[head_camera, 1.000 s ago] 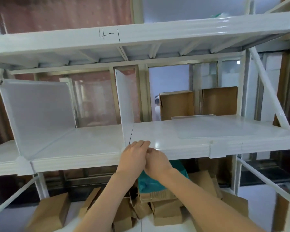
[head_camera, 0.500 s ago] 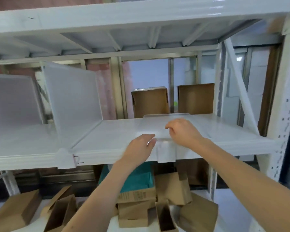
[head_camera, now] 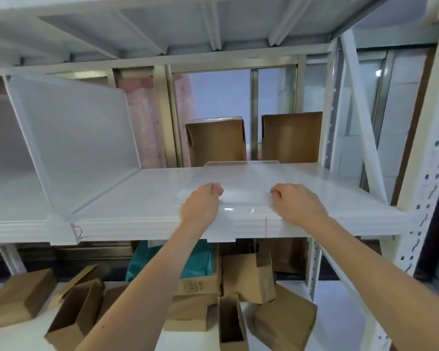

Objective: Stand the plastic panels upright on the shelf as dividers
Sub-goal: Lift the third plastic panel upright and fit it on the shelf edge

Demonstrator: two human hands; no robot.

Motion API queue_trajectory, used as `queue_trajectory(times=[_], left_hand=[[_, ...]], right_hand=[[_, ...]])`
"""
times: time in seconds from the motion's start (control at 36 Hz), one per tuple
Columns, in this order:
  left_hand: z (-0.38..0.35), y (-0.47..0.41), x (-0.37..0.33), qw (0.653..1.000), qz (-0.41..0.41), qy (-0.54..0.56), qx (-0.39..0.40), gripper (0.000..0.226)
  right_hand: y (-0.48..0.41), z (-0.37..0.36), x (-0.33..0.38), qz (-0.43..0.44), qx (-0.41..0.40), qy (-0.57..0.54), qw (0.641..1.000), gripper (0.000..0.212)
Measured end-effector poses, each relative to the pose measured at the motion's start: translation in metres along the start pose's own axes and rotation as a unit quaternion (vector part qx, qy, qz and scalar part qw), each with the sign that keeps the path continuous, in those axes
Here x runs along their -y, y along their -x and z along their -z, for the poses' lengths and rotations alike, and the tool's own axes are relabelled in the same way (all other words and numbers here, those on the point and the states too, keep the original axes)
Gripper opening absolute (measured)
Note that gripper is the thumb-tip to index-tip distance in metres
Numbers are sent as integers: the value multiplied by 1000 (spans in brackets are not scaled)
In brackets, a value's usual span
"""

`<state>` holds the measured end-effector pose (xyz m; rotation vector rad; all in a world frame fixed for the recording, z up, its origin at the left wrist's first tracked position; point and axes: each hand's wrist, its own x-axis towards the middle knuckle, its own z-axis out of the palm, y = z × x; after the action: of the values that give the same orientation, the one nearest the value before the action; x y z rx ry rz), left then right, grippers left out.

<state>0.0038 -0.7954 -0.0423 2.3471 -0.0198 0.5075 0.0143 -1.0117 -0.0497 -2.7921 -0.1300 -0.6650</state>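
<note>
A: Where are the fingers, and what do they do?

B: The fingers of the left hand (head_camera: 202,202) are curled together at the near left corner of the flat panel (head_camera: 241,182). The fingers of the right hand (head_camera: 295,200) are curled the same way at the near right corner. I cannot tell if the fingertips are already under the edge or only press on it; the knuckles hide them.

A: Why one hand at each corner?

B: I think it is because the sheet is wide, thin and probably bends. With two corners held, it can tip up without twisting.

A: And where is this panel lying?

B: Flat on the shelf (head_camera: 137,196), at 12 o'clock from the hands, with its near edge just behind the front lip. Its far edge reaches almost to the two cardboard boxes (head_camera: 216,141) behind.

A: Is any divider already upright?

B: Yes. At 10 o'clock from the left hand one standing panel (head_camera: 71,138) crosses the shelf from front to back, its foot in a white clip (head_camera: 61,230) on the lip. Another white clip (head_camera: 221,235) sits on the lip between the wrists, so in my judgement the flat panel is meant to stand there.
</note>
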Motion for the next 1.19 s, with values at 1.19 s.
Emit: queue_trajectory(times=[1.19], left_hand=[[-31,13,-52,977,-173,39,121,36]], right_hand=[[-4,-2,22,-14,-16,2,1000,17]])
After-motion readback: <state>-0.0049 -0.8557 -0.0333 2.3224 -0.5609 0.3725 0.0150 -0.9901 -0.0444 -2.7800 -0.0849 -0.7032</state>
